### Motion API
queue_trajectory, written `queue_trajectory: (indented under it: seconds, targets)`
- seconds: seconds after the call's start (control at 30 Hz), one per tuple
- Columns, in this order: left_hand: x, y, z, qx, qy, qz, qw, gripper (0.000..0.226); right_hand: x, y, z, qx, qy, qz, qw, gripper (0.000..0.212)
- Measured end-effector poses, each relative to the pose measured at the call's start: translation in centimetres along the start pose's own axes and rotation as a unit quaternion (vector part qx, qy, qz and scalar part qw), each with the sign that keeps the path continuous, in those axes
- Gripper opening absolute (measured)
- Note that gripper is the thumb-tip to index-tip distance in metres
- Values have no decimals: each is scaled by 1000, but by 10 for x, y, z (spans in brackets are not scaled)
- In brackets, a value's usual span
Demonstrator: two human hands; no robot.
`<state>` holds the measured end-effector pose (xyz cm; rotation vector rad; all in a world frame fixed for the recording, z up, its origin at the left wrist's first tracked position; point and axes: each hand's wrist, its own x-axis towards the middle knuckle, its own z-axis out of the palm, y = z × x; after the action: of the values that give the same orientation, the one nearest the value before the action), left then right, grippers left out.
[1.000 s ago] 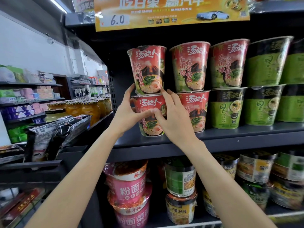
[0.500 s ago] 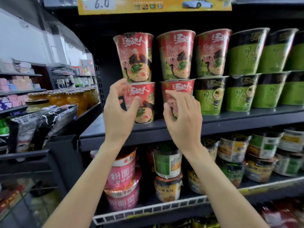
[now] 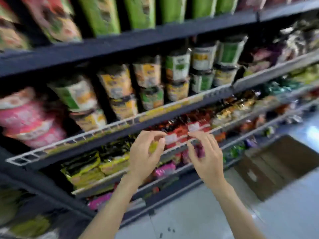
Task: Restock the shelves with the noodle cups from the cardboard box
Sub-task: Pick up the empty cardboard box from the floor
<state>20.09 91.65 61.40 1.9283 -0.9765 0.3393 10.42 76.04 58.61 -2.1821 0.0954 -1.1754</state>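
You are looking at a blurred view, so the noodle cups (image 3: 177, 66) on the shelves (image 3: 120, 44) cannot be counted exactly: they are standing two high along the middle shelf, with green and red ones above. One cardboard box (image 3: 276, 166) is sitting on the floor (image 3: 198, 213) at the right. Your left hand (image 3: 146, 156) and right hand (image 3: 205, 157) are both hanging in front of the lower shelves, fingers loosely curled, holding nothing.
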Motion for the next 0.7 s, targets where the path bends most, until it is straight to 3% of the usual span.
queue_trajectory:
  seconds: [0.07,0.17,0.33,0.6,0.7]
  targets:
    - [-23,4,47,-21,-91,-97,991,18,-44,33,-33,1,-29,88,996,23]
    - [-52,5,114,-58,-202,-242,947,13,-108,84,-73,-35,-74,225,971,27]
    - [-79,4,223,-73,-303,-356,881,17,-181,157,-126,-105,-171,407,891,28]
    - [-79,-12,439,-30,-418,-432,799,7,-212,297,-204,-197,-224,558,774,26]
    - [-54,-11,533,-3,-455,-437,776,19,-202,372,-237,-235,-244,584,738,31]
